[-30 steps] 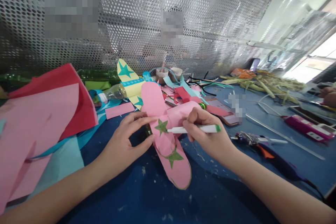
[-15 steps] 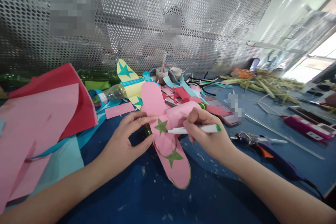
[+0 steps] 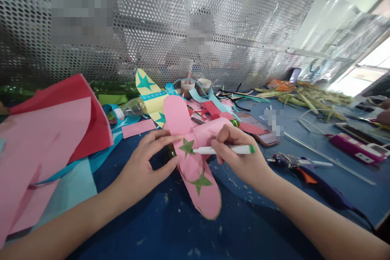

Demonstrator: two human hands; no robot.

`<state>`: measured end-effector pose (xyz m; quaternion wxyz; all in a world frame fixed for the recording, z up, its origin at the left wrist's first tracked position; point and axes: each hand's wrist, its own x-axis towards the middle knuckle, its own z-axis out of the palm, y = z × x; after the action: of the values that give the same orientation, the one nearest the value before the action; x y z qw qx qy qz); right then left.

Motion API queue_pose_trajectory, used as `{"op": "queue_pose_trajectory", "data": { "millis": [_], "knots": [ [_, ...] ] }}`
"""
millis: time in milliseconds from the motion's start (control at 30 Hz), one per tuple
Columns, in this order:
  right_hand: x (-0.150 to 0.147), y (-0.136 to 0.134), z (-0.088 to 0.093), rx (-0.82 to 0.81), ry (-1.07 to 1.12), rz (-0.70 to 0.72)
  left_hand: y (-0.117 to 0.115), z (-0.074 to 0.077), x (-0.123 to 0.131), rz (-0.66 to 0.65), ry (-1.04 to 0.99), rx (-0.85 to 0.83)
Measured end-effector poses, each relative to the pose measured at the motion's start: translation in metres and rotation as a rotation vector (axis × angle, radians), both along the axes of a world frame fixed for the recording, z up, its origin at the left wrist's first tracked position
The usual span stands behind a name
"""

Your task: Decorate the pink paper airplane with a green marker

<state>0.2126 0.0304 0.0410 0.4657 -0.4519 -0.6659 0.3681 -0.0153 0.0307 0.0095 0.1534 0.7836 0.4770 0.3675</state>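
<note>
A pink paper airplane, built around a green bottle, lies at the middle of the table. Green stars are drawn on its body and on the near wing. My left hand grips it from the left, with fingers on the upper side and the thumb at the body's edge. In my right hand is a white marker with a green end. Its tip touches the right side of the star on the body. Just behind stands a yellow paper airplane with blue stars, its clear bottle neck pointing left.
Pink and red paper sheets spread over the left. Paper scraps, a phone and two small cups lie farther back. On the right are a glue gun, a purple box and dry husks. A perforated metal wall rises behind.
The marker and my right hand have shifted very slightly to the left over the star. My left hand and the pink airplane stay in place. At the far right edge, a hand has come into view.
</note>
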Motion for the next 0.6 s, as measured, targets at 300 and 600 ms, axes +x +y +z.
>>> {"op": "queue_pose_trajectory", "data": {
  "millis": [300,600],
  "knots": [
    [0.0003,0.0006,-0.0017,0.004,0.006,0.027,0.0002,0.0004,0.0001,-0.005,-0.013,-0.008],
    [-0.0014,-0.0005,0.0010,-0.016,0.030,-0.016,0.0002,-0.0006,0.0000,0.004,-0.003,0.007]
  ]
}}
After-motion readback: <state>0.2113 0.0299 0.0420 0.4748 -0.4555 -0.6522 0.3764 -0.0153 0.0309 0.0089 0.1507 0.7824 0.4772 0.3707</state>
